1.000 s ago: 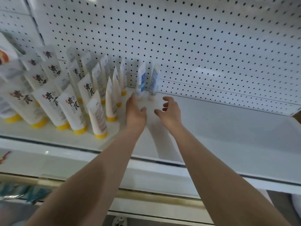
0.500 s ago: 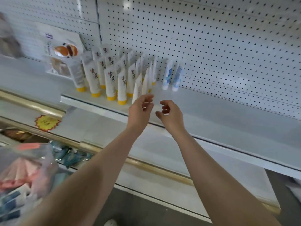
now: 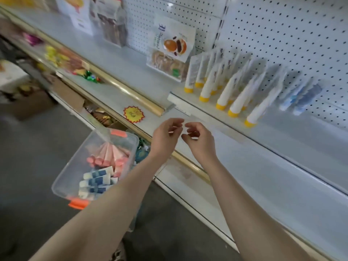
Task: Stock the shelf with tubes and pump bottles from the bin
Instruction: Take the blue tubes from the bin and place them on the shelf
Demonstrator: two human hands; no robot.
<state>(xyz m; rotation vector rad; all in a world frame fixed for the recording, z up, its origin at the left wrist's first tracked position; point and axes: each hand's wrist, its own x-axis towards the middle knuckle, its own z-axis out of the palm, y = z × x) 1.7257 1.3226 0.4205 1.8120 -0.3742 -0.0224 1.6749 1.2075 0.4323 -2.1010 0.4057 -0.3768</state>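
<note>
The left hand (image 3: 165,137) and the right hand (image 3: 200,142) both hold nothing; their fingers are loosely curled and relaxed, thumb and fingertips slightly apart, and the 2 hands hang close beside each other in the air in front of the shelf's front edge, touching nothing. Both bare forearms reach up and forward from the bottom of the view, the wrists roughly level. Below and to the left of the left hand, a clear plastic bin (image 3: 71,162) with orange latches (image 3: 78,203) sits low by the floor; it holds a bunch of pink tubes (image 3: 111,155) at its far end and several blue-and-white tubes (image 3: 96,181) lying at its near end. On the white shelf (image 3: 301,144), against the pegboard back (image 3: 282,34), rows of white tubes with yellow caps (image 3: 222,91) stand cap down, and just right of them 2 blue-and-white tubes (image 3: 301,98) stand blurred. A snack bag (image 3: 171,53) sits left of the yellow-capped rows.
</note>
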